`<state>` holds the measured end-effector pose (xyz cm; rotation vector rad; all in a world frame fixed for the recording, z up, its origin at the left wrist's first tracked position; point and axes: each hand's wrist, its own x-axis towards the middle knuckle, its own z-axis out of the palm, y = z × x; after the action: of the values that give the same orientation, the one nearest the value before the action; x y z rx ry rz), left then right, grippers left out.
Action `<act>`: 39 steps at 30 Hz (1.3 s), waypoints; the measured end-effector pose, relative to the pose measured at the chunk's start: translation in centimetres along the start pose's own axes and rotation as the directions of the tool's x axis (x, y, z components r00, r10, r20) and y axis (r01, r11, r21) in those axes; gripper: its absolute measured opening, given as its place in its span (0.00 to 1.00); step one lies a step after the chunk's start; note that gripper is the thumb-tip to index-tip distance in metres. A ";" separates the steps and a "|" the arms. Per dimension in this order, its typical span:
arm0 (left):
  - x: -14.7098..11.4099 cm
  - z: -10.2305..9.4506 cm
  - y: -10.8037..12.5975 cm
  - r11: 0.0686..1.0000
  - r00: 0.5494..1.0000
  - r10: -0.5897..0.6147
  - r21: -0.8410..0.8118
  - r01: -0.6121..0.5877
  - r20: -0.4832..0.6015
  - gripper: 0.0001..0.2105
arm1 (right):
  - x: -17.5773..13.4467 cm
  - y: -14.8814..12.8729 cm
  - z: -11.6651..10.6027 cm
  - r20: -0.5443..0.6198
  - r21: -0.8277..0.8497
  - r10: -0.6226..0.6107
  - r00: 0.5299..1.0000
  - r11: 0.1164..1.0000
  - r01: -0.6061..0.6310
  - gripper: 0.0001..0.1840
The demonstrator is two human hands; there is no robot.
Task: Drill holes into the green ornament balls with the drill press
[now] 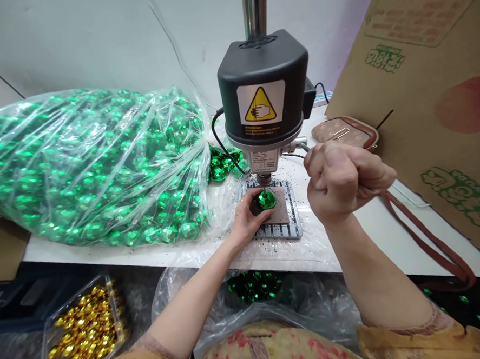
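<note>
My left hand [248, 214] pinches a shiny green faceted ball [266, 199] between thumb and fingers. The ball sits on a brown board [281, 212] that lies on the slotted metal base [296, 231] of a small drill press [264, 91]. Directly above the ball is the chuck [264, 180], its thin bit reaching down to the ball's top. How deep the bit is in the ball, I cannot tell. To the right, my right hand [341, 178] is closed in a fist around the press's feed lever [302, 142]; the grip itself is hidden inside the fingers.
A large clear bag [101, 171] of green balls fills the table's left side. Loose green balls [219, 170] lie behind the base. At right are a cardboard box [430, 92] and a strapped pouch [343, 131]. Below are a tub of gold balls [86, 329] and a plastic bag [178, 297].
</note>
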<state>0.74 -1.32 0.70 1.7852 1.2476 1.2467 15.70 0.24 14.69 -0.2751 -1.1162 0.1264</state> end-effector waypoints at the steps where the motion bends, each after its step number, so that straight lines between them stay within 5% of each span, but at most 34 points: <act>1: 0.0 0.0 0.0 1.000 1.000 0.002 0.001 -0.002 -0.001 0.23 | -0.1 0.0 0.0 0.005 -0.010 -0.013 1.000 1.000 0.013 0.29; 26: -0.2 0.1 0.2 1.000 1.000 0.009 -0.027 -0.009 -0.025 0.23 | -1.9 1.1 -1.8 0.142 0.046 -0.176 0.974 0.984 0.171 0.28; 32: 0.1 0.4 0.0 0.999 0.999 -0.017 -0.034 0.015 -0.037 0.23 | 1.5 -0.4 0.6 -0.020 0.005 0.103 0.995 0.995 -0.103 0.29; 35: -0.5 0.4 0.7 0.999 0.992 -0.024 0.025 0.027 -0.122 0.22 | 4.0 -0.9 1.7 0.008 0.023 0.240 0.971 0.970 -0.240 0.28; 39: -4.4 -0.6 2.3 0.978 0.985 0.140 0.170 -0.121 -0.102 0.19 | 5.2 -1.0 1.7 0.042 0.002 0.338 0.940 0.941 -0.339 0.29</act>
<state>0.55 -6.31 1.39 1.9645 1.3486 1.3698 16.40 0.78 20.18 -0.4574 -1.1011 0.4451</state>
